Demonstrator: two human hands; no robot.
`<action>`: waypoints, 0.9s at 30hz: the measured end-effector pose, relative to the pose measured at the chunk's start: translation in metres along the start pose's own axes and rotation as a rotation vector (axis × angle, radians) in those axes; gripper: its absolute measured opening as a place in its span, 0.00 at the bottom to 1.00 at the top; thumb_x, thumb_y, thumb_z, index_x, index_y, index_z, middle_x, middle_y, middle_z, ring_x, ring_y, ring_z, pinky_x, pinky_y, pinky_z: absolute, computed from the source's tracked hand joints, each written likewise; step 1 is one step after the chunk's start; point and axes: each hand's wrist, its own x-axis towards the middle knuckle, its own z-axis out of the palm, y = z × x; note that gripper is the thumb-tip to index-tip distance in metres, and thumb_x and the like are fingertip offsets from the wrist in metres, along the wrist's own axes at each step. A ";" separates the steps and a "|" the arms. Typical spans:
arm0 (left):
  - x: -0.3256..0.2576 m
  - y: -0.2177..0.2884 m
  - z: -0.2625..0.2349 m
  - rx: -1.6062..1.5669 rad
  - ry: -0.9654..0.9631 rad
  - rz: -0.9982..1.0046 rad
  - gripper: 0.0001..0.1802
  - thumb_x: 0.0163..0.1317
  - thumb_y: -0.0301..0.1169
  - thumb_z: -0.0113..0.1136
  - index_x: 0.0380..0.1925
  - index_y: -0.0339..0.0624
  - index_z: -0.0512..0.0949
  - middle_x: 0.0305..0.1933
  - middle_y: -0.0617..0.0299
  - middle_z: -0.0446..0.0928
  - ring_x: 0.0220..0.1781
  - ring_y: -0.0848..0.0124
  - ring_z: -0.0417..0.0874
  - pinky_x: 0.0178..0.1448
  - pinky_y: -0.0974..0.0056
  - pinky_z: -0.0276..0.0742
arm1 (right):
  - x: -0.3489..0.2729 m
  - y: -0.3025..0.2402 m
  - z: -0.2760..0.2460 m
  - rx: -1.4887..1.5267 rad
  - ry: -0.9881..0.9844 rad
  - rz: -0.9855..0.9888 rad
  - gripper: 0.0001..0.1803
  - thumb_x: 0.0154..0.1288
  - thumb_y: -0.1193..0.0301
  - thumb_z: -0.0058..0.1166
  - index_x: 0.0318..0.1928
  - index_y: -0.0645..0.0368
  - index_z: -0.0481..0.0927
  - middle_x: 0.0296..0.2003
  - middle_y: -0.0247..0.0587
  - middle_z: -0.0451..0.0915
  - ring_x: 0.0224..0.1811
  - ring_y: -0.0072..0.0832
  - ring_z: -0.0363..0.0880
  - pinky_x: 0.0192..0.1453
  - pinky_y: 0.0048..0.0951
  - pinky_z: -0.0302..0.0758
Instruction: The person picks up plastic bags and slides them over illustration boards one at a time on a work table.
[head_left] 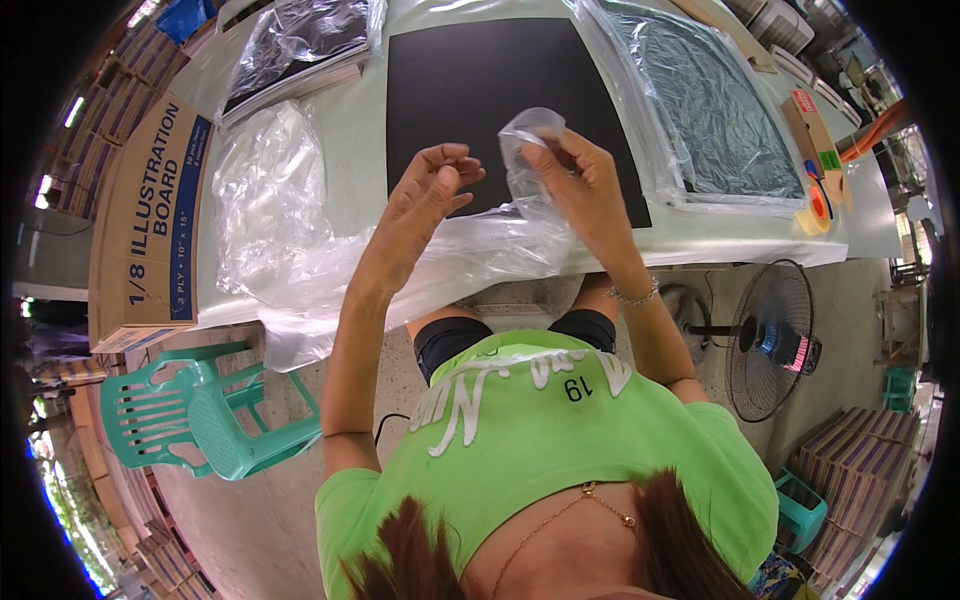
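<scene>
In my right hand (575, 175) I pinch the edge of a clear plastic bag (520, 240), which hangs down over the table's front edge. My left hand (425, 195) is raised beside it, fingers apart and slightly curled, holding nothing. Beneath and beyond both hands, a large black board (480, 85) lies flat on the table. More crumpled clear plastic (270, 190) is spread to the left of the board.
A plastic-wrapped stack of boards (300, 60) lies at the far left, another wrapped stack (700, 110) at the right. A tall cardboard box (155, 225) stands at the left edge. Tape rolls (815, 215) sit at the right corner. A green chair (225, 410) and a fan (770, 340) flank me.
</scene>
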 end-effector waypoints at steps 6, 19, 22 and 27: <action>0.006 -0.006 0.015 0.087 -0.110 -0.025 0.15 0.63 0.41 0.59 0.43 0.45 0.73 0.46 0.64 0.74 0.53 0.75 0.73 0.55 0.68 0.67 | -0.005 -0.001 0.016 0.236 -0.035 -0.027 0.27 0.66 0.58 0.55 0.56 0.61 0.63 0.37 0.37 0.70 0.37 0.17 0.67 0.40 0.17 0.67; 0.004 -0.029 0.012 0.054 -0.274 -0.191 0.23 0.68 0.45 0.50 0.52 0.36 0.70 0.48 0.66 0.72 0.49 0.80 0.71 0.52 0.72 0.67 | -0.018 0.013 -0.003 0.424 0.095 -0.031 0.09 0.65 0.68 0.57 0.37 0.61 0.74 0.32 0.28 0.73 0.36 0.11 0.68 0.43 0.16 0.68; 0.000 -0.033 0.003 0.122 -0.399 -0.287 0.20 0.67 0.43 0.54 0.46 0.37 0.75 0.40 0.70 0.75 0.42 0.84 0.72 0.46 0.75 0.68 | -0.012 0.019 -0.015 0.587 0.136 -0.049 0.10 0.69 0.67 0.51 0.44 0.59 0.77 0.38 0.30 0.78 0.41 0.16 0.75 0.48 0.20 0.71; -0.003 -0.016 -0.002 0.278 0.038 -0.078 0.14 0.68 0.38 0.52 0.39 0.38 0.79 0.31 0.72 0.75 0.35 0.85 0.69 0.40 0.77 0.65 | -0.013 0.032 -0.029 1.015 0.119 0.046 0.10 0.71 0.66 0.46 0.47 0.56 0.75 0.41 0.32 0.79 0.44 0.22 0.77 0.53 0.28 0.72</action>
